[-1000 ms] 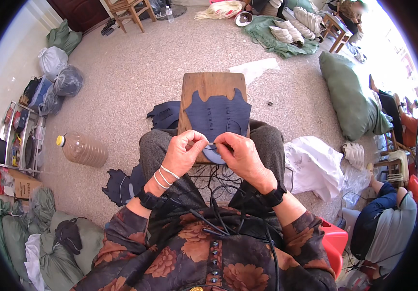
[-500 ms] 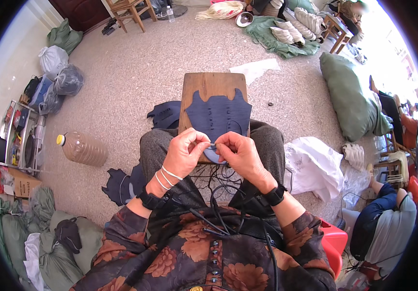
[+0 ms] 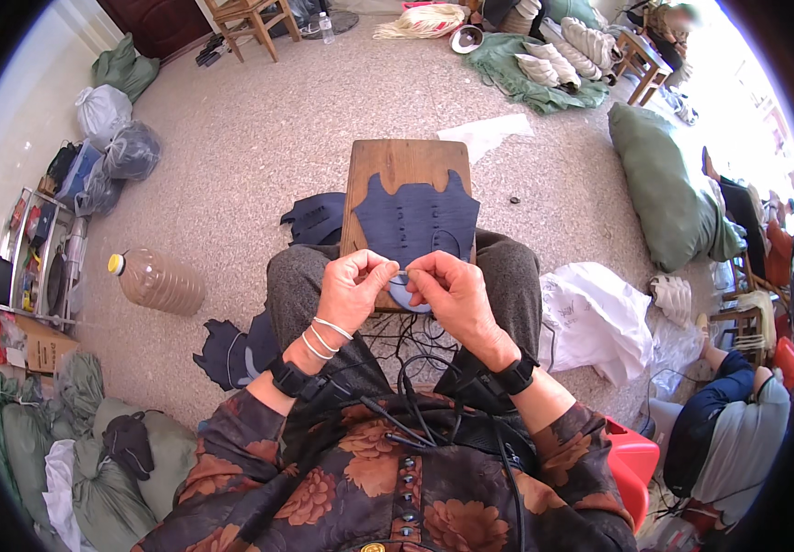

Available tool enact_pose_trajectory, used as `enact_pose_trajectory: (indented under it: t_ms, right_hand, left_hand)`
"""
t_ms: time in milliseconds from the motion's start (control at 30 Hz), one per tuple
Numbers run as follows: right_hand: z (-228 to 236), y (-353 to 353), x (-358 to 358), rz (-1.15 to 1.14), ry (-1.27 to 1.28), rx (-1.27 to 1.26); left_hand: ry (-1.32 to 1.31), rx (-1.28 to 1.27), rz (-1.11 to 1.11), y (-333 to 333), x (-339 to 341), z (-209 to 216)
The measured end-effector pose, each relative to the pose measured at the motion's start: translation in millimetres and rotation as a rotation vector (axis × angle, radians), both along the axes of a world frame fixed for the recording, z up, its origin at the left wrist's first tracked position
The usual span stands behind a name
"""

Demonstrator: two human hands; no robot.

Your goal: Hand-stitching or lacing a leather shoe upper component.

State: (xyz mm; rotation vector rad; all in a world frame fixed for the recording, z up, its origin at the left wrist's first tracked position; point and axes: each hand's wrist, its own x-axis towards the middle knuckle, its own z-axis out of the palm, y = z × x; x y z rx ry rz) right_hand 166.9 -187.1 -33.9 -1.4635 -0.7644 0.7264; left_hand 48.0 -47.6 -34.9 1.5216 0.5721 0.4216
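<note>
A dark navy piece of cut fabric (image 3: 415, 221), notched along its upper edge and marked with rows of small pale stitches or holes, is laid flat on a wooden board (image 3: 397, 158) that is propped across the seated person's knees. Its lower edge is gathered up between both hands. The left hand (image 3: 353, 293) is closed, with thumb and fingertips pinched on that edge; the right hand (image 3: 452, 290) is likewise pinched shut on it, just beside the left, the two nearly touching. A thin thread (image 3: 449, 237) is seen looping over the cloth. The pinched part is covered by the fingers, so any needle cannot be made out.
</note>
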Motion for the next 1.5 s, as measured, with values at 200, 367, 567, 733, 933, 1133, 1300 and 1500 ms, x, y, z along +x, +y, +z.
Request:
enact_pose_trajectory:
  t_ms: [200, 367, 567, 733, 933, 1133, 1300, 1500]
  right_hand:
    - [0.7, -3.7, 1.5, 0.047, 0.097, -0.015]
    - [4.4, 3.2, 2.5, 0.099, 0.123, -0.014]
    - [10.4, 1.3, 10.5, 0.122, -0.114, -0.091]
    - [5.1, -2.3, 19.8, 0.069, -0.061, -0.077]
    - [-0.9, -4.3, 15.2, 0.105, 0.004, -0.064]
    - [-1.9, -1.3, 16.3, 0.112, -0.116, -0.05]
    - [-3.1, -0.8, 15.2, 0.105, -0.14, -0.072]
    - [1.1, -5.6, 20.5, 0.096, -0.121, -0.124]
  left_hand:
    - [-0.038, 0.061, -0.041, 0.0, 3.2, -6.3]
    - [-0.059, 0.067, -0.062, 1.3, 4.6, -9.6]
    - [-0.068, 0.026, -0.056, -1.5, 11.7, -2.9]
    - [-0.028, -0.021, -0.017, 10.7, 12.2, 1.1]
    - [-0.094, -0.056, -0.094, 8.4, 10.0, -7.1]
    - [-0.106, -0.025, -0.167, 6.3, 8.7, -3.9]
    - [-0.045, 0.038, -0.155, 7.1, 8.0, -2.3]
    - [-0.064, 0.063, -0.16, 10.9, 10.3, -7.6]
